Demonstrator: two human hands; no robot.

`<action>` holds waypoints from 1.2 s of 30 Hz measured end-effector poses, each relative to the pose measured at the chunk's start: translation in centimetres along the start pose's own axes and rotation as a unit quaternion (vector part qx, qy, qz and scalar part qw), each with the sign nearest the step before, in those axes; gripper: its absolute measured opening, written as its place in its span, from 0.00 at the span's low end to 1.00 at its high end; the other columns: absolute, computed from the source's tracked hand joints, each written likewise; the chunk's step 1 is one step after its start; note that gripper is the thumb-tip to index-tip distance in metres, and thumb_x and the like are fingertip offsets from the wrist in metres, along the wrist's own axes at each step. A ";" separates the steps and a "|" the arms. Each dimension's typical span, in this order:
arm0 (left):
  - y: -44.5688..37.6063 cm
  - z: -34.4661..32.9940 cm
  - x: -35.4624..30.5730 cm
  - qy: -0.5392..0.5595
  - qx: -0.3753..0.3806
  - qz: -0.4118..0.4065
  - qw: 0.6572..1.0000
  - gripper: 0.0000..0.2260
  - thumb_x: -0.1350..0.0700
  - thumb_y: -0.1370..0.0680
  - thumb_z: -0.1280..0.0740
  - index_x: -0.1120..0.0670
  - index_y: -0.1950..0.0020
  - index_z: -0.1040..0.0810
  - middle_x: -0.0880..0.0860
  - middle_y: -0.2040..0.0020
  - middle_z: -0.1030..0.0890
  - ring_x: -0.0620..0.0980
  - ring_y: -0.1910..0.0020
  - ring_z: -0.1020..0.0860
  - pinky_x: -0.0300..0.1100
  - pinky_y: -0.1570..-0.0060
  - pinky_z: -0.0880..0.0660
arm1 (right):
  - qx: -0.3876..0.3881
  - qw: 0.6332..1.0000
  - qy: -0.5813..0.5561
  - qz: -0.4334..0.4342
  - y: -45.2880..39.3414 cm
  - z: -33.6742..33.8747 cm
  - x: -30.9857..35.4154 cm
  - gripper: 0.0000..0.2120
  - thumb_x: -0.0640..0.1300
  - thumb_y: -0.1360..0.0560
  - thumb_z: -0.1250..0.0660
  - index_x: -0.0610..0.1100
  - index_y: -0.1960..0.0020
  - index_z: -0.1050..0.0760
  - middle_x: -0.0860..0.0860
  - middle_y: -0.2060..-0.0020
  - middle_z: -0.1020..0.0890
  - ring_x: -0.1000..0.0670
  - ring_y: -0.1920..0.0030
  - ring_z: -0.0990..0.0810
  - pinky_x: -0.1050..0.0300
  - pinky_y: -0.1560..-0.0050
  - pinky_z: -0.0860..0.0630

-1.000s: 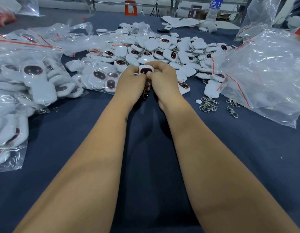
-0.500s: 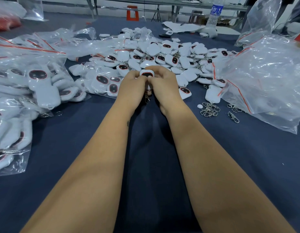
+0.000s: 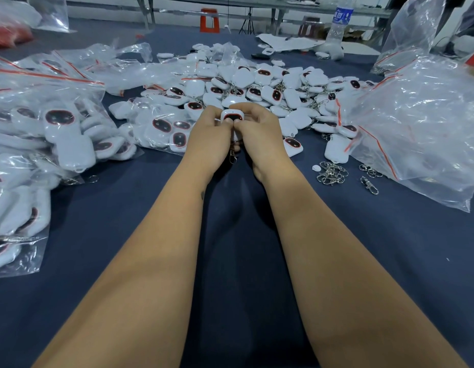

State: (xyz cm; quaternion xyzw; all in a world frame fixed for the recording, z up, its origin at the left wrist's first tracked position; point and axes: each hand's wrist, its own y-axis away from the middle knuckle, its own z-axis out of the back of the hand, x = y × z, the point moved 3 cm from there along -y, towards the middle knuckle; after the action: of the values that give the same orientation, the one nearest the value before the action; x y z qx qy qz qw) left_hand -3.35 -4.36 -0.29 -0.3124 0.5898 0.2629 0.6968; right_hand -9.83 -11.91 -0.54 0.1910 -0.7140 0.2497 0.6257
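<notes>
**White key fob, held in both hands above a blue table**

Item: one white key fob (image 3: 231, 116), rounded, with a dark oval panel rimmed in red facing the camera. It is raised just above the blue table (image 3: 124, 221), in front of the loose pile, at the middle of the view.

Hold: the left hand (image 3: 209, 134) pinches the fob's left side. The right hand (image 3: 259, 131) curls over its top right corner. Both thumbs press at its lower edge, close together. Both forearms lie along the table.

Attachment: a metal clip (image 3: 233, 158) hangs below the fob between the two wrists. Its joint to the fob is hidden by the thumbs.

Surroundings:
- Pile of fobs (image 3: 270, 86), loose, of the same kind, just behind the hands.
- Large bag (image 3: 44, 128), clear with a red seal strip, full of fobs, far left.
- Small bag (image 3: 156, 128), also holding fobs, just left of the left hand.
- Crumpled bags (image 3: 416, 123), clear, at right.
- Spare clips (image 3: 332, 172), in a heap right of the right wrist, near the crumpled bags' edge.
- Water bottle (image 3: 339, 25), upright at the table's far end, beside papers (image 3: 286, 42).
</notes>
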 end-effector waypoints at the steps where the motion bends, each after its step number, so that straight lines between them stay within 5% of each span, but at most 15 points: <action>1: 0.1 0.0 -0.1 0.002 0.003 -0.002 1.000 0.04 0.60 0.17 0.42 0.55 0.48 0.29 0.52 0.59 0.22 0.37 0.76 0.25 0.31 0.76 0.30 | 0.000 1.000 -0.001 -0.002 0.0 0.0 0.0 0.16 0.29 0.26 0.43 0.44 0.48 0.23 0.48 0.58 0.18 0.50 0.65 0.23 0.59 0.69 0.29; 13: 0.1 -0.1 -0.1 0.001 0.005 -0.016 1.000 0.04 0.59 0.17 0.42 0.55 0.47 0.28 0.52 0.59 0.22 0.39 0.72 0.24 0.32 0.70 0.27 | -0.004 1.000 0.007 0.002 0.2 0.1 0.1 0.16 0.29 0.26 0.44 0.46 0.52 0.23 0.47 0.60 0.18 0.51 0.67 0.25 0.58 0.69 0.30; 20: 0.4 -0.2 -0.2 0.030 -0.010 -0.014 0.999 0.06 0.58 0.17 0.41 0.54 0.45 0.25 0.53 0.57 0.19 0.39 0.70 0.22 0.31 0.71 0.27 | -0.012 1.000 0.012 -0.003 0.3 -0.1 0.3 0.13 0.33 0.24 0.41 0.42 0.46 0.22 0.44 0.55 0.16 0.49 0.61 0.21 0.56 0.66 0.28; 26: 0.3 0.4 -1.1 0.057 -0.039 -0.031 0.997 0.11 0.58 0.19 0.40 0.48 0.50 0.19 0.51 0.50 0.17 0.52 0.50 0.18 0.50 0.48 0.21 | -0.051 0.998 -0.039 0.023 0.3 0.3 0.7 0.06 0.37 0.22 0.35 0.43 0.46 0.24 0.45 0.52 0.19 0.45 0.49 0.19 0.49 0.44 0.23; 28: 0.4 1.1 -1.3 0.014 -0.099 -0.058 0.993 0.10 0.59 0.21 0.40 0.48 0.50 0.20 0.50 0.47 0.18 0.50 0.47 0.19 0.50 0.43 0.22 | -0.079 0.996 -0.037 0.024 0.2 0.6 0.8 0.06 0.38 0.21 0.36 0.45 0.45 0.25 0.49 0.56 0.21 0.50 0.54 0.22 0.54 0.48 0.24; 31: 0.5 2.5 -1.2 -0.170 -0.183 -0.097 0.963 0.10 0.59 0.24 0.39 0.48 0.49 0.22 0.44 0.49 0.20 0.46 0.52 0.23 0.43 0.55 0.27 | -0.104 0.990 -0.100 -0.001 0.2 0.9 0.8 0.06 0.38 0.20 0.39 0.48 0.49 0.29 0.49 0.60 0.22 0.51 0.62 0.23 0.58 0.58 0.23; 36: 0.5 1.5 -0.6 -0.393 -0.119 -0.127 0.903 0.13 0.52 0.26 0.34 0.53 0.43 0.28 0.52 0.51 0.20 0.55 0.52 0.24 0.47 0.59 0.30 | -0.089 0.976 -0.195 -0.025 0.2 0.8 0.9 0.04 0.35 0.19 0.40 0.43 0.48 0.31 0.44 0.60 0.20 0.49 0.65 0.18 0.55 0.54 0.18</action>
State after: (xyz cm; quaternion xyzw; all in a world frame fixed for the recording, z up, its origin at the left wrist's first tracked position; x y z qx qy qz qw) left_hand -2.85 -2.93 0.44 -0.3368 0.1872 0.3418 0.8571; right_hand -10.74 -12.17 0.29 0.1978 -0.8366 0.1273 0.4948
